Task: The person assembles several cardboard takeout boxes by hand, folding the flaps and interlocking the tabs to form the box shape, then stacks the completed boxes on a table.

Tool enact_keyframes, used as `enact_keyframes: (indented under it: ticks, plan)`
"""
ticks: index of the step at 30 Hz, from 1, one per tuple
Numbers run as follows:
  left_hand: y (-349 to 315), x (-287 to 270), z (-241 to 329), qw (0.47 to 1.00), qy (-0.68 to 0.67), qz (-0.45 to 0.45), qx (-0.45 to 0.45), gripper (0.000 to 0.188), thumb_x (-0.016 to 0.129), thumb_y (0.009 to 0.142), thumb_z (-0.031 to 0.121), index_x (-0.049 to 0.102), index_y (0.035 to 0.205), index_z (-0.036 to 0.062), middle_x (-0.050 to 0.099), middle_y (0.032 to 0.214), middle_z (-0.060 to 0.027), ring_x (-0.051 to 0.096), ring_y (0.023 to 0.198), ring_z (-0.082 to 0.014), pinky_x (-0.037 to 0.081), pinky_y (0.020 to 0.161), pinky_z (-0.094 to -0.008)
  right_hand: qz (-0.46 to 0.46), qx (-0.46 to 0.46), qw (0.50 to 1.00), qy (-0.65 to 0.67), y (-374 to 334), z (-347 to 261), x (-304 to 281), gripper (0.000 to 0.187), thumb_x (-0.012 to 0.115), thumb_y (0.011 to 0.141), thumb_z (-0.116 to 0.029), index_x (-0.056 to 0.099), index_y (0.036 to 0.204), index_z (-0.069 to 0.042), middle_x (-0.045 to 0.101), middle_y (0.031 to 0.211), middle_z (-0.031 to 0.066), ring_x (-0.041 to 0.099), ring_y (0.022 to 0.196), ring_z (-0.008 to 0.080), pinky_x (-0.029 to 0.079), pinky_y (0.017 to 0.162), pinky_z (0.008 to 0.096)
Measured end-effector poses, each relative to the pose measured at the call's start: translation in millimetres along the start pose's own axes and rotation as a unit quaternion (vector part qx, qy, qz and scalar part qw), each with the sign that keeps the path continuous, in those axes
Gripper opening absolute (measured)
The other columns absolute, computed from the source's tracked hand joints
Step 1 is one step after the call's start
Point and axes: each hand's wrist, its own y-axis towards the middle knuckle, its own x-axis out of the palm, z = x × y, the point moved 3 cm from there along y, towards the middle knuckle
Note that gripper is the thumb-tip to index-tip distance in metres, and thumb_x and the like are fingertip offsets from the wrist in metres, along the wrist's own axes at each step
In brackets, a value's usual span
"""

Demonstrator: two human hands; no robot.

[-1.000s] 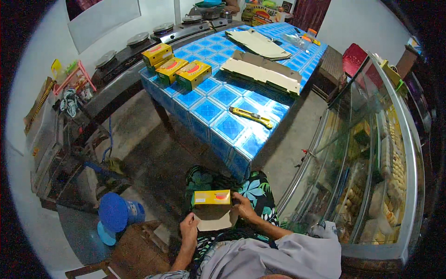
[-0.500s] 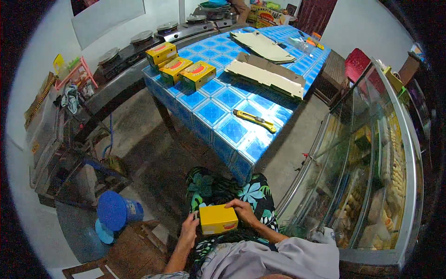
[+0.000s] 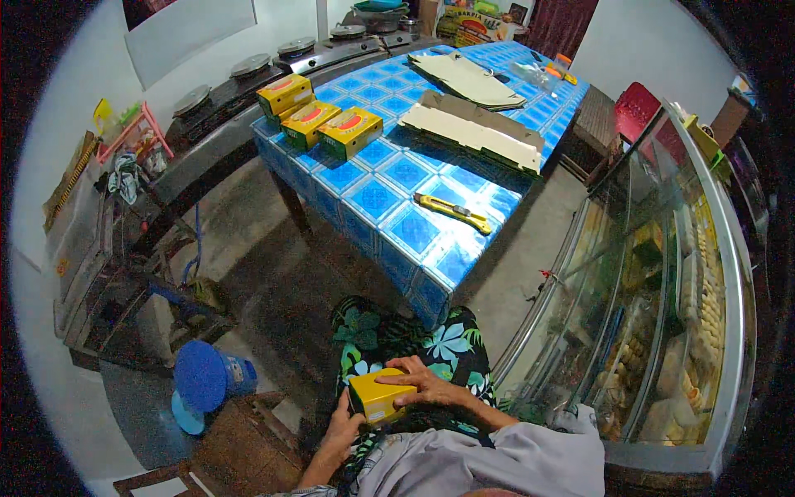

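Note:
A small yellow cardboard box (image 3: pixel 377 402) rests on my lap, over a dark cloth with a flower print (image 3: pixel 431 344). My left hand (image 3: pixel 341 424) grips its left side from below. My right hand (image 3: pixel 422 383) lies across its top and right side with fingers spread over the lid. The box looks closed. Three similar yellow boxes (image 3: pixel 319 120) with red and green marks stand in a row on the far left corner of the table.
A table with a blue tiled cover (image 3: pixel 414 190) stands ahead, carrying a yellow utility knife (image 3: pixel 453 212) and stacks of flat cardboard blanks (image 3: pixel 476 128). A glass display case (image 3: pixel 662 298) runs along the right. A blue water jug (image 3: pixel 207 377) lies at left, below a stove counter (image 3: pixel 240 83).
The box was open with its flap of plain cardboard showing; now it is closed and held lower on my lap, my right hand pressing over its top.

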Motion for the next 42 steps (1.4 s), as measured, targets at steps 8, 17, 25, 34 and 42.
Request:
enact_keyframes:
  ticks: [8,17,25,34,42]
  plan:
    - [19.8,-1.7,-12.9,0.984,-0.156,-0.084,-0.014,0.083,0.056,0.074,-0.001,0.018,0.146,0.0122,0.054,0.119,-0.0069,0.056,0.097,-0.0206,0.046,0.078,-0.0295,-0.098,-0.057,0.993,-0.029,11.0,17.3,-18.8,0.054,0.059,0.083,-0.046,0.048,0.133,-0.028,0.042,0.134,0.0184,0.041,0.117,0.0345,0.027,0.102,0.0457]
    - [24.4,-14.4,-21.2,0.944,-0.279,-0.177,-0.017,0.08,0.065,0.073,-0.005,0.026,0.14,0.0116,0.053,0.122,-0.0079,0.057,0.104,-0.0245,0.05,0.086,-0.0416,-0.137,0.001,0.975,0.176,10.8,22.0,-13.4,0.049,0.066,0.081,-0.029,0.055,0.127,-0.022,0.032,0.144,0.0154,0.028,0.132,0.032,0.016,0.109,0.0455]
    - [27.3,-19.3,-18.6,0.923,-0.319,-0.165,-0.137,0.064,0.068,0.075,0.003,0.038,0.132,0.0088,0.055,0.114,-0.0099,0.059,0.098,-0.0286,0.051,0.081,-0.0528,-0.219,-0.048,0.96,0.169,1.8,32.6,-10.1,0.053,0.07,0.077,-0.031,0.056,0.127,-0.02,0.025,0.147,0.017,0.022,0.134,0.0341,0.015,0.108,0.0481]
    - [70.8,-17.0,-39.5,0.889,-0.403,-0.14,-0.164,0.041,0.059,0.08,0.029,0.055,0.115,0.01,0.062,0.107,-0.0116,0.061,0.092,-0.0298,0.053,0.065,-0.0467,-0.086,-0.097,0.99,0.052,18.0,-6.0,-39.0,0.072,0.077,0.067,-0.038,0.05,0.13,-0.014,0.046,0.135,0.0136,0.041,0.121,0.0297,0.029,0.103,0.042]
    - [52.5,-15.7,-3.0,0.944,-0.308,-0.043,-0.11,0.067,0.035,0.088,0.063,0.047,0.129,0.0114,0.059,0.116,-0.0126,0.054,0.11,-0.0357,0.041,0.091,-0.0578,0.162,-0.147,0.975,0.037,35.2,-27.7,-59.2,0.049,0.073,0.073,-0.015,0.058,0.118,-0.001,0.061,0.107,0.0123,0.057,0.096,0.0263,0.045,0.084,0.0353]
